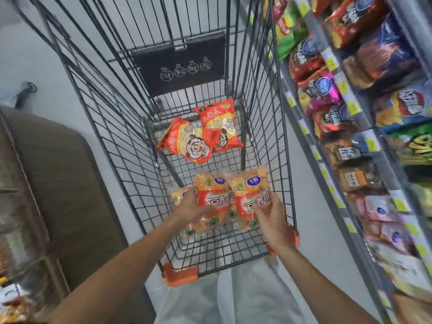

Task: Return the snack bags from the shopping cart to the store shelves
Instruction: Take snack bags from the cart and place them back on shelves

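Snack bags lie in a black wire shopping cart [112, 127], seen from above by the person pushing it. Nearest the viewer, three orange bags with red labels sit side by side on the cart floor. The left hand [190, 206] reaches into the cart and rests on the leftmost orange bag [178, 195], its fingers spread across toward the middle orange bag [214, 197]; whether the grip has closed on either bag cannot be told. The right hand [272, 217] reaches in beside it, fingers and thumb wrapped over the lower edge of the right orange bag [252, 195], the grip clamped on that bag.

Farther up the cart, toward its front end, two red-and-yellow bags with a cartoon face overlap: the front red bag [187, 141] lies partly over the back red bag [219, 122]. Above them a dark plastic panel [180, 64] printed with round warning symbols hangs on the cart's wire.

Store shelves [336, 127] run along the right side, just beside the cart, packed with crisp and snack packets in red, green, pink and blue, with yellow price tags [351, 108] on the shelf edges. Orange plastic corner guards [180, 274] cap the cart's near end. A brown unit [70, 188] stands to the left on a pale floor.
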Tool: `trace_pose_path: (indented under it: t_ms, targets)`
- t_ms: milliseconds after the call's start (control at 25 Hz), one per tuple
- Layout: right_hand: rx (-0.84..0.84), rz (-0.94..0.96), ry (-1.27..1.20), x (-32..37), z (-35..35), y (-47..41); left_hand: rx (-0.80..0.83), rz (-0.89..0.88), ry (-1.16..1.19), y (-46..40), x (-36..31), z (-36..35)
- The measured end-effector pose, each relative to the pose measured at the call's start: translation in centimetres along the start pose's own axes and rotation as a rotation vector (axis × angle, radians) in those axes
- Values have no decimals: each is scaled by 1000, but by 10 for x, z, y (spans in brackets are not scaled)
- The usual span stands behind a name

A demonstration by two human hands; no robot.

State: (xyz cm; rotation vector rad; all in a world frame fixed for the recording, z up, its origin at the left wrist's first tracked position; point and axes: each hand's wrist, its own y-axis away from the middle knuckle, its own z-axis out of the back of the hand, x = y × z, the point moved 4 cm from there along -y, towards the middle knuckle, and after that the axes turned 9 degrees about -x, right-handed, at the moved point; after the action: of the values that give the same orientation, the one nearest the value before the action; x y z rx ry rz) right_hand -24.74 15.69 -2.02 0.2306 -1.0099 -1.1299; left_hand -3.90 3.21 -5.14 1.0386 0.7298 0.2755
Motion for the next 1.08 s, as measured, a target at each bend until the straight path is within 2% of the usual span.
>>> trace_pose_path:
  t_ms: [160, 320, 600, 760, 1080]
  targets:
    - [-108, 19, -54, -13, -22, -11, -32, 44, 85, -23, 13, -8]
    - [-181, -13, 81, -23, -35, -20, -43, 10, 109, -37, 21, -19]
    - [-144, 30, 104, -26, -42, -26, -121, -45, 55, -27, 35, -5]
    - [-23, -28, -4, -26, -42, -31, -134, -24, 95, -22, 47, 11]
    - [188, 32, 130, -18, -40, -33, -162, 29, 220, -25, 55, 9]
